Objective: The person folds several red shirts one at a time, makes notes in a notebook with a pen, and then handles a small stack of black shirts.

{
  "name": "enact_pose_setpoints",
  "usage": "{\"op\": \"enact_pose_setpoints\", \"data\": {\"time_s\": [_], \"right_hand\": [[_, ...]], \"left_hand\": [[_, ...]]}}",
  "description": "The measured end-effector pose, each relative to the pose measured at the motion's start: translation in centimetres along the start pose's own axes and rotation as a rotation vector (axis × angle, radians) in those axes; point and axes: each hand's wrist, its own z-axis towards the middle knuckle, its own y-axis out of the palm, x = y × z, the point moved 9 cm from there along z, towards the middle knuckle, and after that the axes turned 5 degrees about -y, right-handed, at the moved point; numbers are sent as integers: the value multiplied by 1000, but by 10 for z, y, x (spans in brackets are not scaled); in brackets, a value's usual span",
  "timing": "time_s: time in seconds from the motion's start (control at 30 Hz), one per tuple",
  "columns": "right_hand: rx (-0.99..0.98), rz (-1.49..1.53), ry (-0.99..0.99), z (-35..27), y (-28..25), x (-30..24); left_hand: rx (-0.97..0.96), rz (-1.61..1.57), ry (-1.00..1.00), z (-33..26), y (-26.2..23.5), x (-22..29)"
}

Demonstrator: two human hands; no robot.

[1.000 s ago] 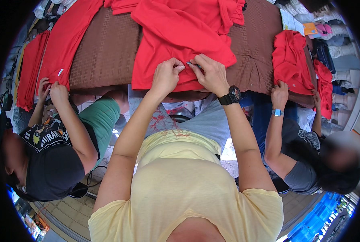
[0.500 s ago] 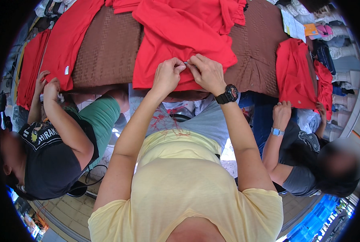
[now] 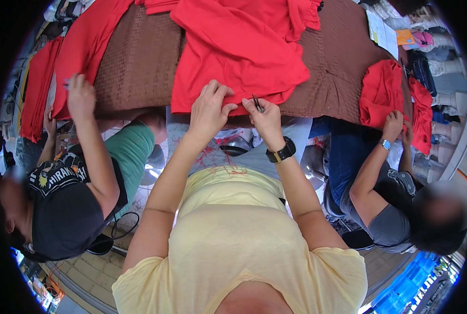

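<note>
We saw the red garment (image 3: 233, 60) lying loosely spread on the brown-covered tabletop (image 3: 333, 73), its lower border by the near edge, and we judged the work there to be under way, though we could not tell finished parts from unfinished. Our right hand (image 3: 267, 119) pinched a dark pointed tool (image 3: 256, 101), tip upward, while our left hand (image 3: 210, 107) curved its fingers over the border — whether they gripped cloth, we could not tell. Brown stretches on either side gave us some room — bounded by a long red cloth (image 3: 89, 49) leftward and a bunched red cloth (image 3: 381, 86) rightward.
</note>
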Motion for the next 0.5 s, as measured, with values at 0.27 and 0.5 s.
{"op": "enact_pose_setpoints", "data": {"time_s": [0.27, 0.5], "right_hand": [[11, 416, 136, -4, 5, 6], [-18, 315, 141, -14, -6, -3]], "left_hand": [[102, 88, 137, -1, 4, 16], [-445, 28, -226, -42, -10, -22]]}}
